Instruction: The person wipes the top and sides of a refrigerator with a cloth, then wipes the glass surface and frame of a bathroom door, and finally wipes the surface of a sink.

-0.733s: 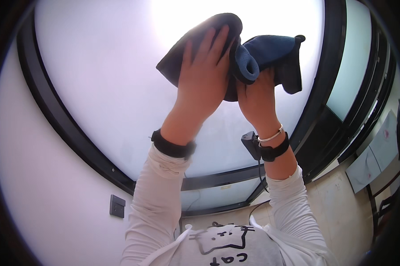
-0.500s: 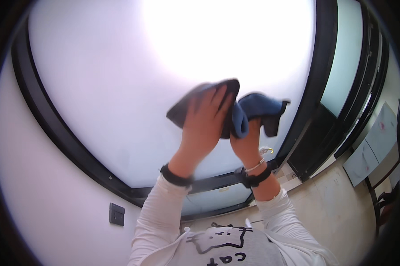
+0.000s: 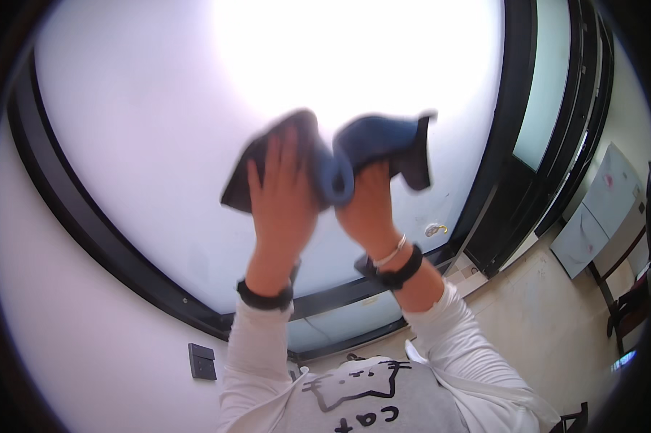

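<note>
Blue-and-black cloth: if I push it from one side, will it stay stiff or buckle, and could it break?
The cloth probably buckles: it already curls into a loop between the left hand and right hand. Its loose end likely flops, since it sags beyond the right hand. Its matte, fabric-like look suggests it won't break.

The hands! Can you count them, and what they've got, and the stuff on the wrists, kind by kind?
Hands: 2, left hand and right hand
Blue-and-black cloth: 1, it looks like one folded piece
Black wrist straps: 2, left strap and right strap
Pale bracelet: 1, on the right wrist
Total: 6
</note>
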Available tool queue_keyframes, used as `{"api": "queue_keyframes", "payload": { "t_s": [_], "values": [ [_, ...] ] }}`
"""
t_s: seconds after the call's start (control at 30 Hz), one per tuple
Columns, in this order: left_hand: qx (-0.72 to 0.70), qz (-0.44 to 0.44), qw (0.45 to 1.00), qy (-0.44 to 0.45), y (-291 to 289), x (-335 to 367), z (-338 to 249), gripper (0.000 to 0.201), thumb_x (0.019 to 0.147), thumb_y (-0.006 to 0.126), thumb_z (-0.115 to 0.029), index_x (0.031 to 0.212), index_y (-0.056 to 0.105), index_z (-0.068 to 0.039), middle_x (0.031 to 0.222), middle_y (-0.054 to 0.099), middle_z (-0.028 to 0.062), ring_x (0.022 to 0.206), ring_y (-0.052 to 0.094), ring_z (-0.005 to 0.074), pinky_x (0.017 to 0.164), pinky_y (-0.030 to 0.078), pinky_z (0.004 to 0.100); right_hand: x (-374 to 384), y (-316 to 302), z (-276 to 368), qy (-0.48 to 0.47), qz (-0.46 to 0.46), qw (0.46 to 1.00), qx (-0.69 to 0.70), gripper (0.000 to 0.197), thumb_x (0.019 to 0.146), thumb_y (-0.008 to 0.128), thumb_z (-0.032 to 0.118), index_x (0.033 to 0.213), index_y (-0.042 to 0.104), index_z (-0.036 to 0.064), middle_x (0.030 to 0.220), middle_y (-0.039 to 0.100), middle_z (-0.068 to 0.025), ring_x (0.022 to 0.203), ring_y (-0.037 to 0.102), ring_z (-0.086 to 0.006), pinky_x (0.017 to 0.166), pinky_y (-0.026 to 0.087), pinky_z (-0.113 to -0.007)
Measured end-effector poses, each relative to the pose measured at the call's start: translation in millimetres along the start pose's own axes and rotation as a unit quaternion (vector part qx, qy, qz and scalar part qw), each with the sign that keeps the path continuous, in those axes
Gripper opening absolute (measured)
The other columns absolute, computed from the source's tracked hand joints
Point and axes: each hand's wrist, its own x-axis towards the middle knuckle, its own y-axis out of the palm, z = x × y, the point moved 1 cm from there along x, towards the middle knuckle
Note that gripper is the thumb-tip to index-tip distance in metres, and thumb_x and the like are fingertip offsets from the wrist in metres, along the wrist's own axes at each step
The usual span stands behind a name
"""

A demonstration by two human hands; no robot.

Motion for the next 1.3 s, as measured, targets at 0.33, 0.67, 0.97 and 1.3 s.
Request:
{"api": "queue_keyframes", "payload": {
  "t_s": [0.33, 0.67, 0.97, 1.3],
  "values": [
    [-0.006, -0.025, 0.997, -0.071, -30, -44, 63, 0.055, 0.076, 0.055, -0.007, 0.129, 0.039, -0.006, 0.139, 0.024, 0.0204, 0.127, 0.025, 0.0403, 0.100, 0.021, 0.0562, 10, 11, 20, -0.022, -0.069, 0.996, -0.053, 0.023, 0.071, 0.062, 0.019, 0.081, 0.056, -0.0016, 0.082, 0.052, -0.0177, 0.085, 0.048, -0.0358, 0.077, 0.035, -0.046],
    [0.053, -0.138, 0.982, -0.121, -35, -129, 95, 0.040, 0.075, 0.053, -0.004, 0.111, 0.041, 0.008, 0.119, 0.036, 0.0307, 0.111, 0.034, 0.0473, 0.095, 0.025, 0.0542, -37, 58, 86, -0.006, 0.018, 1.000, -0.009, 0.017, 0.070, 0.060, 0.020, 0.073, 0.060, 0.0033, 0.078, 0.053, -0.0142, 0.079, 0.049, -0.0314, 0.074, 0.040, -0.042],
    [-0.006, -0.010, 0.973, -0.231, -56, -118, 109, 0.036, 0.077, 0.054, -0.010, 0.110, 0.050, 0.004, 0.118, 0.045, 0.0262, 0.116, 0.031, 0.0462, 0.097, 0.016, 0.0579, 4, 59, 122, -0.037, 0.016, 0.999, 0.020, 0.016, 0.067, 0.062, 0.021, 0.072, 0.059, 0.0058, 0.075, 0.053, -0.0110, 0.076, 0.049, -0.0283, 0.069, 0.039, -0.040],
    [-0.712, -0.235, 0.430, -0.503, -1, -188, 71, 0.061, 0.077, 0.057, 0.003, 0.127, 0.023, -0.003, 0.111, 0.045, 0.0135, 0.105, 0.047, 0.0238, 0.098, 0.031, 0.0399, -102, 106, 101, -0.039, 0.166, 0.981, 0.096, 0.024, 0.072, 0.060, 0.018, 0.091, 0.063, 0.0033, 0.105, 0.056, -0.0171, 0.104, 0.049, -0.0307, 0.090, 0.038, -0.040]
  ]
}}
